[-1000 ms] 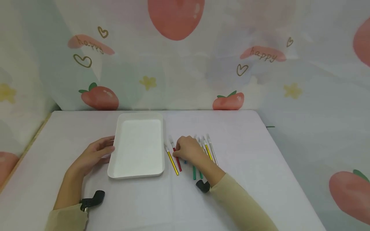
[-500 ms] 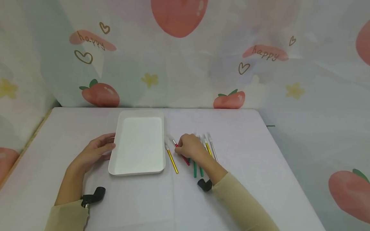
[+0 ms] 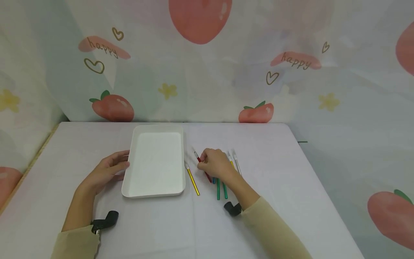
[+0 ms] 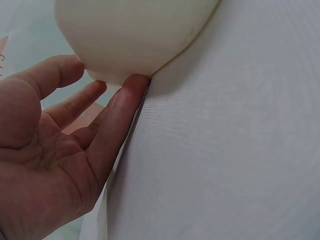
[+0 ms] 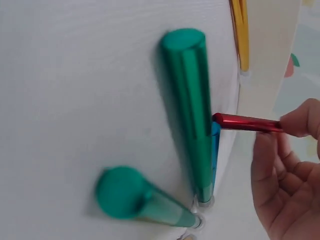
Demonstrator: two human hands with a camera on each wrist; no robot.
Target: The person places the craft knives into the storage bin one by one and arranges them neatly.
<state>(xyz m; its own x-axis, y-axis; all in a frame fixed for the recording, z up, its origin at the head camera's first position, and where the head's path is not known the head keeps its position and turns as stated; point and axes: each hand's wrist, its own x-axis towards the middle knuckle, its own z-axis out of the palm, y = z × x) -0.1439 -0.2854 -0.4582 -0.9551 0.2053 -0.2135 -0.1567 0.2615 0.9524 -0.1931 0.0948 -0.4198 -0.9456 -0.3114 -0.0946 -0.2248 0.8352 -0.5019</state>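
Observation:
My right hand pinches a red metallic craft knife between thumb and fingers, its clear-capped end pointing up and away. Under and beside that hand lie two green craft knives and a blue one. A yellow craft knife lies between the hand and a white tray. To the hand's right are another yellow knife and a silver one, partly hidden. My left hand touches the tray's left side with loosely extended fingers. Nothing lies in the tray.
A white cloth covers the table, which meets a printed backdrop at its far edge. Black wrist cameras sit at both cuffs.
My right hand has shifted slightly right and away with the red craft knife, which has left its place beside the yellow one and turned. The left hand stays at the tray.

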